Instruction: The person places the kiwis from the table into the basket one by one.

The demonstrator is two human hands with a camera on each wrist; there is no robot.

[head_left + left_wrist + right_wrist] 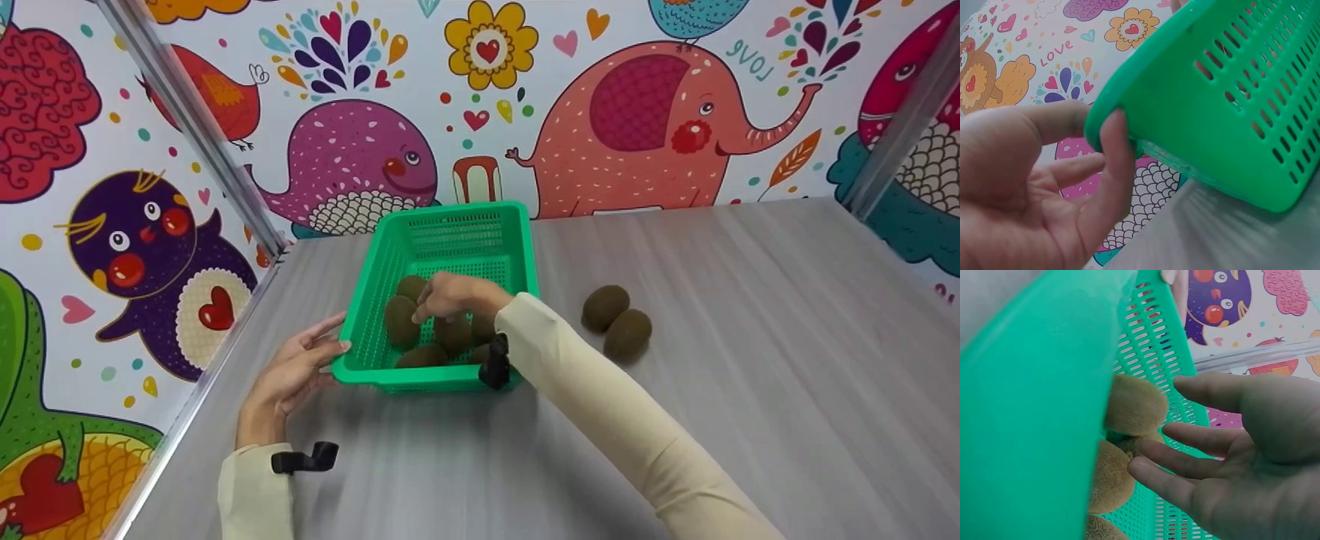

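A green plastic basket (435,376) stands on the table with several brown kiwis (402,322) inside. At its near left corner my left hand (289,375) pinches the rim (1107,95) between thumb and fingers. My right hand (454,294) reaches down into the basket, above the kiwis. In the right wrist view, the fingers (1185,464) are spread and loosely bent beside a kiwi (1137,405), with nothing held between them and the thumb. Whether a fingertip touches a kiwi there, I cannot tell. The basket wall hides part of the fruit in that view.
Two more kiwis, one farther back (606,307) and one nearer (628,334), lie side by side on the grey table (750,337) right of the basket. Printed cartoon walls (487,112) border the table at the back and left, with a metal strip (187,127) at the corner.
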